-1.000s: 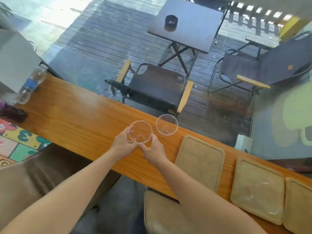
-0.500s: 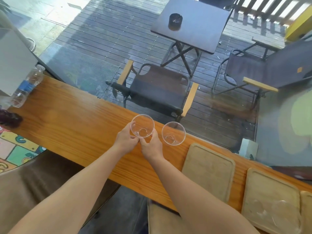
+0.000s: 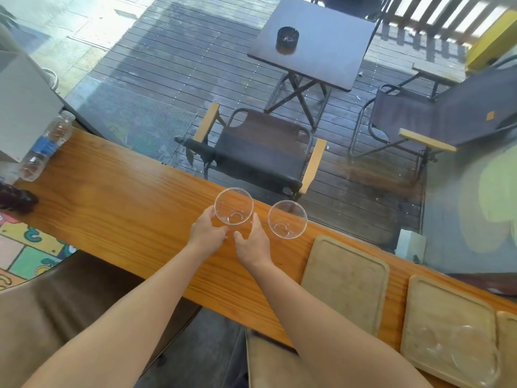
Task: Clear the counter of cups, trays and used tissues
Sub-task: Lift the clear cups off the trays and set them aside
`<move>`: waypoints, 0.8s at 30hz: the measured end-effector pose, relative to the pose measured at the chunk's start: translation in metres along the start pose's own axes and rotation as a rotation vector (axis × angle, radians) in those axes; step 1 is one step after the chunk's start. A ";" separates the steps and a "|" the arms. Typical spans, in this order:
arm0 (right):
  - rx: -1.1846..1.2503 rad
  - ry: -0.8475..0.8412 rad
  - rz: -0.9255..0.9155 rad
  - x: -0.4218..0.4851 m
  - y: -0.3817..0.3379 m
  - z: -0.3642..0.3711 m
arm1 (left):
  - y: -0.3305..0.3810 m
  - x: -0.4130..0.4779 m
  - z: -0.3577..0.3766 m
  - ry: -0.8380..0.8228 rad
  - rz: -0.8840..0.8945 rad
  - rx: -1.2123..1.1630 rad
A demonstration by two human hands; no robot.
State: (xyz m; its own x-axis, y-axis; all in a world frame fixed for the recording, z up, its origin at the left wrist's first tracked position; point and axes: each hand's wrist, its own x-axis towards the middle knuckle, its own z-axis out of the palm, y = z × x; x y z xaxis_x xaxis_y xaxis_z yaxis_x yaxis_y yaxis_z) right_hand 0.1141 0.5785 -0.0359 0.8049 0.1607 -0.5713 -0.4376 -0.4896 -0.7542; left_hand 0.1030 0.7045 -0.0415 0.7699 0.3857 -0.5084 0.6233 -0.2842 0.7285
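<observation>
Long wooden desk (image 3: 126,208): water bottle (image 3: 44,148) lying at the left end, clear cup (image 3: 287,219) by the far edge, wooden trays (image 3: 345,281) on the right.

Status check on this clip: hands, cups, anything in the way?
Left hand grips clear round plastic cup. Right hand beside it, grip unclear. Second clear cup stands alongside on wooden counter. Nothing blocking.

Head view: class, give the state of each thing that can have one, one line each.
left cup, upright, empty, held by both hands.
right cup, upright, empty, not held, on the counter.
bottle, lying on its side.
left hand, gripping the left cup.
right hand, gripping the left cup.
</observation>
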 end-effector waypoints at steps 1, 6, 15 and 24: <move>-0.008 -0.002 0.003 -0.002 0.001 -0.002 | -0.002 -0.003 0.000 0.005 -0.022 -0.004; -0.142 -0.060 0.039 -0.025 0.016 -0.021 | -0.011 -0.035 0.011 0.033 -0.108 0.025; -0.276 0.059 0.145 -0.095 0.085 -0.127 | 0.022 -0.105 0.102 -0.300 0.146 0.317; -0.148 0.270 0.381 -0.191 0.185 -0.254 | 0.084 -0.184 0.254 -0.568 0.360 0.488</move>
State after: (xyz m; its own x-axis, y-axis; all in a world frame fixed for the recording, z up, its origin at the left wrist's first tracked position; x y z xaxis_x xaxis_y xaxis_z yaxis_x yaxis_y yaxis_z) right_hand -0.0183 0.2395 0.0160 0.6822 -0.2721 -0.6786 -0.6754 -0.5900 -0.4424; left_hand 0.0487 0.3870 -0.0034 0.8037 -0.2665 -0.5321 0.2143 -0.7045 0.6766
